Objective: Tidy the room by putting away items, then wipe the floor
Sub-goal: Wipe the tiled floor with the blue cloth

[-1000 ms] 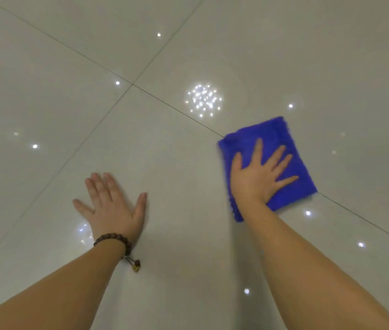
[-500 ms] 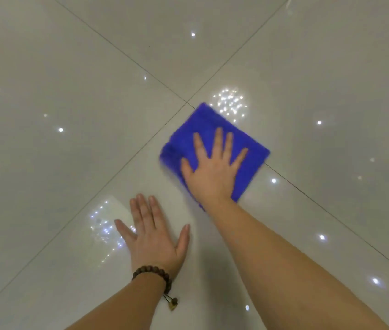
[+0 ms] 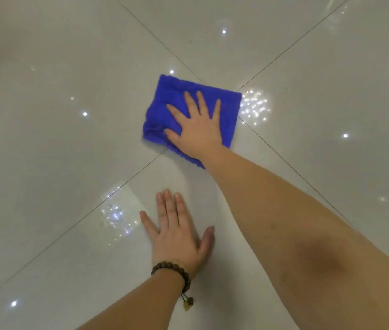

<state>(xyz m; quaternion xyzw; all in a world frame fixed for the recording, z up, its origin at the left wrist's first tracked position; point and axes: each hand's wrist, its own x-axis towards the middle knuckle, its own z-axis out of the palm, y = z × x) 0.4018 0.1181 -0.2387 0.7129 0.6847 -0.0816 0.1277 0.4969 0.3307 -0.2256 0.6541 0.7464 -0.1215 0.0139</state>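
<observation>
Floor (image 3: 46,163) of shiny pale tiles is seen all around, with small lights shining in it. Toward the left, the left hand (image 3: 176,232) is laid flat on a tile, fingers straight and holding nothing. A bead bracelet (image 3: 172,270) is worn on its wrist. It seems to be used to prop the body up.

Just past it, where four tiles meet, the blue cloth (image 3: 172,96) is spread flat on the floor. The right hand (image 3: 198,127) is pressed on top of it, fingers straight and spread, not curled around it.

Wiping looks to be the step in hand. To do it well, the cloth should be pushed with the whole palm so it stays flat. The near-left edge looks a bit bunched, so it should be smoothed out. The thin lines between tiles should be rubbed too.
</observation>
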